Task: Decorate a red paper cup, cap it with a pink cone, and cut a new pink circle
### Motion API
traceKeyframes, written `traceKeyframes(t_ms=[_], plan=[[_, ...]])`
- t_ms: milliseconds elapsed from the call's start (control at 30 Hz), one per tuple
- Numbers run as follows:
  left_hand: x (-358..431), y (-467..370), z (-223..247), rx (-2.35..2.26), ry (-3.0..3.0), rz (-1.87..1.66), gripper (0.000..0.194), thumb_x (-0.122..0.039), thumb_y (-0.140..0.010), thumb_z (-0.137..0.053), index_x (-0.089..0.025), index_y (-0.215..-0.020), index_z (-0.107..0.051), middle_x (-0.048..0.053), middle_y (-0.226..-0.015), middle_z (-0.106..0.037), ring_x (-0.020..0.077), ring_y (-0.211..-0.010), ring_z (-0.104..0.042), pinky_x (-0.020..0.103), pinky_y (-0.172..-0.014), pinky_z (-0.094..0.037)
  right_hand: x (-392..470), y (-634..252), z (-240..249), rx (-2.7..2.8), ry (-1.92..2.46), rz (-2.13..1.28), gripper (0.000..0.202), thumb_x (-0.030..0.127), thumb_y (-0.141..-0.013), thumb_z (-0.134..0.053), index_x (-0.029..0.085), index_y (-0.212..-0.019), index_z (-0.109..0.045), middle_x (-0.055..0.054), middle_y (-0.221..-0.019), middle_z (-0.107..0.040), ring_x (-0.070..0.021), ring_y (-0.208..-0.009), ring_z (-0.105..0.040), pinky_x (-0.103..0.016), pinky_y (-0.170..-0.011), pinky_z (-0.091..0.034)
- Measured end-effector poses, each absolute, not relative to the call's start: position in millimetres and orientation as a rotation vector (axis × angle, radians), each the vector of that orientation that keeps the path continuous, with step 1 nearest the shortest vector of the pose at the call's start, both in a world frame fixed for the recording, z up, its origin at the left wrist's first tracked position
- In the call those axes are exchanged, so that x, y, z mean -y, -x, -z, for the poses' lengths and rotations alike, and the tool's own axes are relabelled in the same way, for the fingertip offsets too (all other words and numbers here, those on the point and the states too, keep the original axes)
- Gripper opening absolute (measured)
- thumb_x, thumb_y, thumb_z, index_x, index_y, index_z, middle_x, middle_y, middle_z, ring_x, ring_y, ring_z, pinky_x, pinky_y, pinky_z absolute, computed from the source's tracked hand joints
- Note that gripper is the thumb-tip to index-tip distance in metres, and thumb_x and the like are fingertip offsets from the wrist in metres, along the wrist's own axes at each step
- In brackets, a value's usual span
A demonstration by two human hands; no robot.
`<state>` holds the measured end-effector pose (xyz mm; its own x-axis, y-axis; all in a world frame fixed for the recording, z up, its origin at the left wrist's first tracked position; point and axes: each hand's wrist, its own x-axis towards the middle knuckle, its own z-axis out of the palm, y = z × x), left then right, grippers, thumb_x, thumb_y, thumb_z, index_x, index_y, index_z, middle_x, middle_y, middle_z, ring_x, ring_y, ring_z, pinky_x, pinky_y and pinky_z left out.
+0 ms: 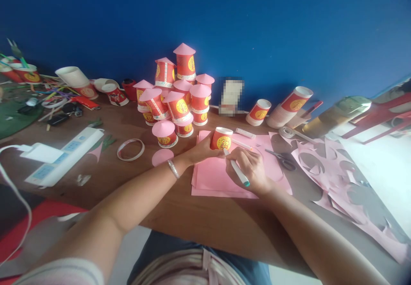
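Note:
My left hand (203,150) grips a red paper cup (222,139) with a yellow emblem, from its left side. The cup is held over a stack of pink paper sheets (212,182). In my right hand (248,169) is a white marker (239,172) with a green end, slanting up toward the cup's lower edge. Whether its tip touches the cup I cannot tell. A pink paper disc (162,157) lies by my left wrist. Scissors (284,160) rest at the right of the sheets, and a white box-like piece (245,133) lies behind the cup.
Red cups with pink cone roofs (181,105) are stacked at the back. A power strip (66,156) and a paper ring (130,150) lie left. Pink paper scraps (334,190), a tape roll (287,132), a leaning cup stack (290,105) and a bottle (337,113) are right.

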<state>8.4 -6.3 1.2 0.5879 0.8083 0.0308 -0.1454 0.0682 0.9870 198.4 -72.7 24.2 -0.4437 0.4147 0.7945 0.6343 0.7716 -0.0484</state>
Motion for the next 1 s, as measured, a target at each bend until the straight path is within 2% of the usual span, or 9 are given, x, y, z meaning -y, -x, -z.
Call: traceKeyframes(t_ms=[367, 833, 1000], plan=[[5.5, -7.3, 0.7, -0.623, -1.286, -0.803, 0.069, -0.044, -0.071, -0.094, -0.018, -0.122, -0.055, 0.004, -0.105, -0.060, 0.0183, -0.097, -0.058, 0.033, -0.085, -0.050, 73.7, -200.8, -31.7, 2.114, 0.797, 0.331, 0.021, 0.001, -0.084, -0.056, 0.022, -0.090, -0.056, 0.003, -0.069, -0.063, -0.0113, -0.054, -0.055, -0.025, -0.052, -0.040], [4.9, -7.5, 2.2, -0.640, -1.282, -0.790, 0.070, -0.042, -0.070, -0.095, -0.019, -0.124, -0.055, 0.007, -0.112, -0.065, 0.0217, -0.102, -0.063, 0.035, -0.086, -0.050, 72.0, -200.3, -30.3, 2.105, 0.787, 0.370, 0.022, 0.001, -0.087, -0.056, 0.022, -0.090, -0.054, 0.002, -0.070, -0.063, -0.0116, -0.054, -0.055, -0.025, -0.052, -0.042], [4.3, -7.3, 3.7, -0.592, -1.238, -0.819, 0.063, -0.038, -0.072, -0.094, -0.019, -0.118, -0.056, 0.004, -0.103, -0.065, 0.0186, -0.095, -0.063, 0.033, -0.084, -0.052, 72.1, -201.3, -29.6, 2.046, 0.730, 0.357, 0.023, 0.000, -0.088, -0.056, 0.022, -0.095, -0.055, 0.001, -0.073, -0.065, -0.0129, -0.058, -0.058, -0.026, -0.054, -0.045]])
